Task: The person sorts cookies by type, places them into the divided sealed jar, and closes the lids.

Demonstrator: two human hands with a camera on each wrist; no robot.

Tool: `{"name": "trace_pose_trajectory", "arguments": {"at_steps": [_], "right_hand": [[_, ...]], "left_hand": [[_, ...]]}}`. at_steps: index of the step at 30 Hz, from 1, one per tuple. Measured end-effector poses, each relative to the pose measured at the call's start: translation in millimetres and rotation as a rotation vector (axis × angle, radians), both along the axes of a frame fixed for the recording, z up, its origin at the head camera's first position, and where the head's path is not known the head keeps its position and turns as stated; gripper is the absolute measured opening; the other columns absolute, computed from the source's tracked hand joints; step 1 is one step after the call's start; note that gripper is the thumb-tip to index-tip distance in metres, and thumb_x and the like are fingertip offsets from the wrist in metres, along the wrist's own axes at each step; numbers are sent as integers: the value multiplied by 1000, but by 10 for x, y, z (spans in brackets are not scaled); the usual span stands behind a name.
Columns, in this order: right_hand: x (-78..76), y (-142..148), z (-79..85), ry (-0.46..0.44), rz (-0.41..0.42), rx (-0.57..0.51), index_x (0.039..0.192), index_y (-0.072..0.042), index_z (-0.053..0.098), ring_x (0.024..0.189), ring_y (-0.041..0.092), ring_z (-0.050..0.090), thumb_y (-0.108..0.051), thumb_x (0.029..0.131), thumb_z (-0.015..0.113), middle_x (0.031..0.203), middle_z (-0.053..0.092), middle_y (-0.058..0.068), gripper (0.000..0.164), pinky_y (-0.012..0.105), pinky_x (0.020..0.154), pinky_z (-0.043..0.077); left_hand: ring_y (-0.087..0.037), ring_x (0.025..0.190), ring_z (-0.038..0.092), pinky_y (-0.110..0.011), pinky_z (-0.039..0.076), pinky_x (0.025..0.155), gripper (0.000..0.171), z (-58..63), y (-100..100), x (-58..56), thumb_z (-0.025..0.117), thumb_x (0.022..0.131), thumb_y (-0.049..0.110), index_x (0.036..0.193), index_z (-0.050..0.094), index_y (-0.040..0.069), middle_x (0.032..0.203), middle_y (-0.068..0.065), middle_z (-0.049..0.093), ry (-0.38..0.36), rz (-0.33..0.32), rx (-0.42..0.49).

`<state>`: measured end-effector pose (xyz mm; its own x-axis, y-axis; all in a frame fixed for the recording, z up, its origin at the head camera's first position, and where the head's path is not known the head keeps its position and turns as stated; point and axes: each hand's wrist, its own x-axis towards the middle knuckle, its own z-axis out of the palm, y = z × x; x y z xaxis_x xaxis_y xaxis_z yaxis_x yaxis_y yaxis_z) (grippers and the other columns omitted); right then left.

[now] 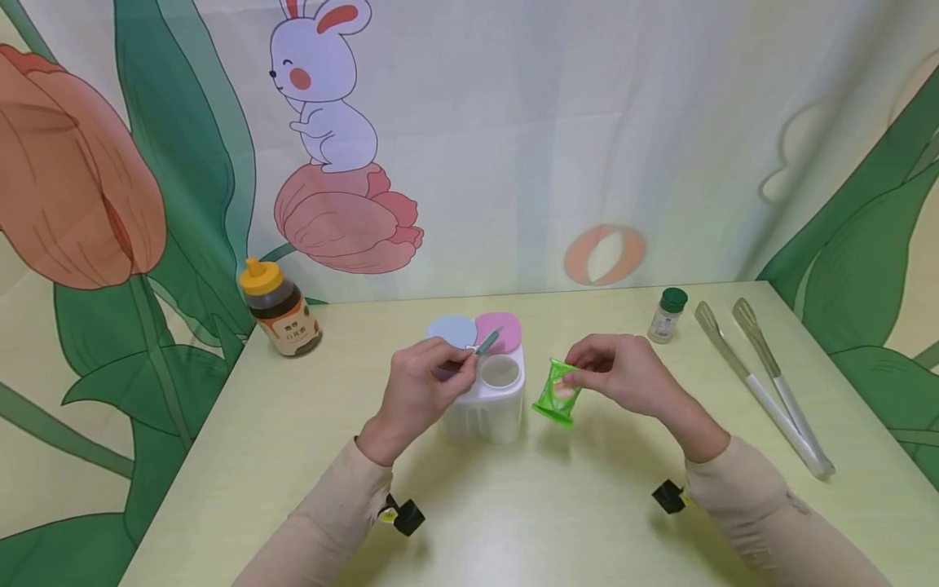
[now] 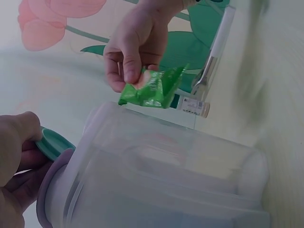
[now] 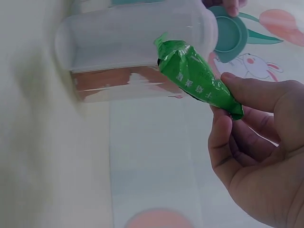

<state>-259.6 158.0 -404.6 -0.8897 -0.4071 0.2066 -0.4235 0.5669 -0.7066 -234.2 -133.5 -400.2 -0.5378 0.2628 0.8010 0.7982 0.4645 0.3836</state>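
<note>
In the head view, a whitish translucent container [image 1: 480,420] with several round compartments stands mid-table. My left hand [image 1: 421,379] pinches its green lid [image 1: 489,340], which is tilted up beside an uncovered round opening [image 1: 501,372]. A blue lid [image 1: 451,331] and a pink lid [image 1: 506,329] lie over the far compartments; a purple one is mostly hidden behind my left hand. Just right of the container, my right hand [image 1: 623,371] holds a small green wrapped snack packet [image 1: 559,391] between thumb and fingers. White lettering shows on the packet in the right wrist view.
A honey bottle [image 1: 284,314] with a yellow cap stands at the back left. Toward the back right are a green-capped seasoning jar [image 1: 667,316] and metal tongs [image 1: 770,391]. A printed curtain [image 1: 499,163] hangs along the table's far edge.
</note>
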Motion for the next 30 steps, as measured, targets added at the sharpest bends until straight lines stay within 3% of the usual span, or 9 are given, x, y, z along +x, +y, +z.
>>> {"name": "trace_pose_trajectory", "arguments": {"at_steps": [7, 30], "right_hand": [[23, 12, 130, 2, -5, -42, 90, -14, 73, 69, 13, 64, -18, 80, 81, 78, 70, -3, 14, 22, 64, 56], [66, -27, 322, 23, 18, -153, 96, -8, 74, 72, 11, 66, -13, 84, 77, 87, 72, 5, 14, 21, 65, 56]], "left_hand": [[-13, 62, 67, -16, 57, 57, 4, 14, -24, -21, 74, 78, -2, 76, 73, 2, 70, -5, 68, -54, -2, 23], [-13, 62, 68, -14, 56, 58, 6, 42, -31, -14, 74, 76, -5, 77, 72, 0, 72, -8, 69, -115, 14, 10]]}}
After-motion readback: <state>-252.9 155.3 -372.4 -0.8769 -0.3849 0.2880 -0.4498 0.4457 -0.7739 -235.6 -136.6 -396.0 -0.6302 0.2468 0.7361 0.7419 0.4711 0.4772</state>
